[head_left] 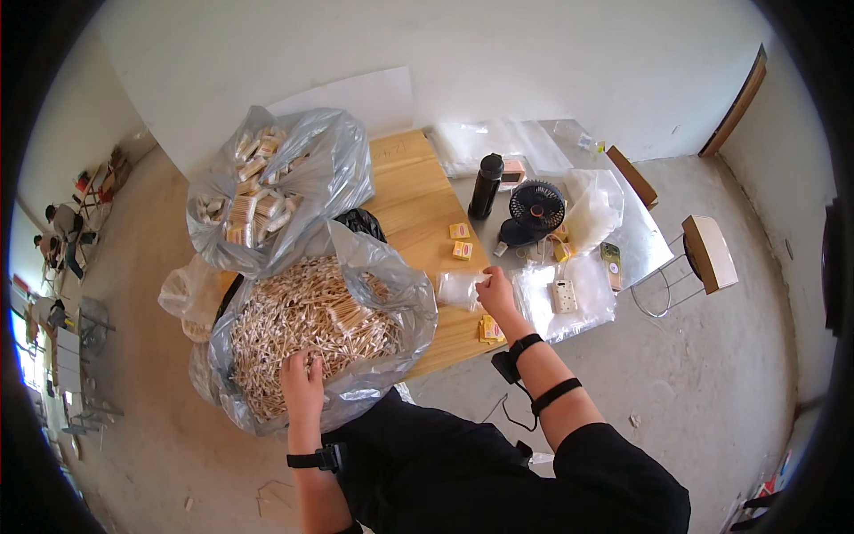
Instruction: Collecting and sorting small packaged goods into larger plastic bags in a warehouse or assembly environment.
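Loose cotton swabs [289,307] fill a large grey plastic sack [405,303] in front of me on the left. My left hand [303,390] is at the near side of the pile, fingers curled in among the swabs; its fingertips are partly hidden. To the right, my right hand [498,294] pinches the edge of a small clear plastic bag [458,290] lying on the wooden table [405,191]. Two small yellow boxes [461,250] stand beyond that bag, and more yellow boxes [490,329] lie close below my right wrist.
Behind the swab sack, another grey sack [342,160] holds bundled packs of swabs [258,214]. A black bottle [485,187], a small fan [536,206] and clear bags [592,303] occupy the metal table. A stool with a box [710,254] stands right; people [67,227] are far left.
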Tool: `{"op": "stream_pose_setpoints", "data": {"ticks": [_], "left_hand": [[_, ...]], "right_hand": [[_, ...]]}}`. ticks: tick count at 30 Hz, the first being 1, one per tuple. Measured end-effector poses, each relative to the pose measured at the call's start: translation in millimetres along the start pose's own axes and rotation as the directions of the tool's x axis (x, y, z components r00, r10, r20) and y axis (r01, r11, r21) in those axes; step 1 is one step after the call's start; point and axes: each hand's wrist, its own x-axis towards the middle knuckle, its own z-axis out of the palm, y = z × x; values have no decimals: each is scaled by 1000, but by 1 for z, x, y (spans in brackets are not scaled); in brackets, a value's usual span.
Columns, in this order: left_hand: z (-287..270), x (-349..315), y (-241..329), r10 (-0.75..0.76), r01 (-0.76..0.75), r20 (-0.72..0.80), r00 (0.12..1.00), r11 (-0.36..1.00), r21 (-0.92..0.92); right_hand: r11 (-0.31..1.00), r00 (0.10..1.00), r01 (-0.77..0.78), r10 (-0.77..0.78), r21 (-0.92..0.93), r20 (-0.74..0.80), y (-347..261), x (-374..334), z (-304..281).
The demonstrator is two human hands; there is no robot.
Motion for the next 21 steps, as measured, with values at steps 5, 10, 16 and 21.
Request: {"op": "stream_pose_setpoints", "data": {"ticks": [5, 10, 16, 21], "left_hand": [[-12, -16, -35, -84, 87, -48, 995, 994, 68], [-3, -18, -37, -164, 146, 61, 985, 963, 226], [-6, -25, -49, -365, 266, 319, 875, 912, 313], [4, -27, -57, -368, 275, 352, 861, 918, 287]], "right_hand": [[639, 893, 324, -450, -697, 3, -31, -19, 32], [391, 805, 559, -467, -731, 365, -13, -28, 55], [361, 789, 612, -343, -704, 510, 2, -31, 76], [531, 809, 557, -175, -639, 561, -2, 3, 67]]}}
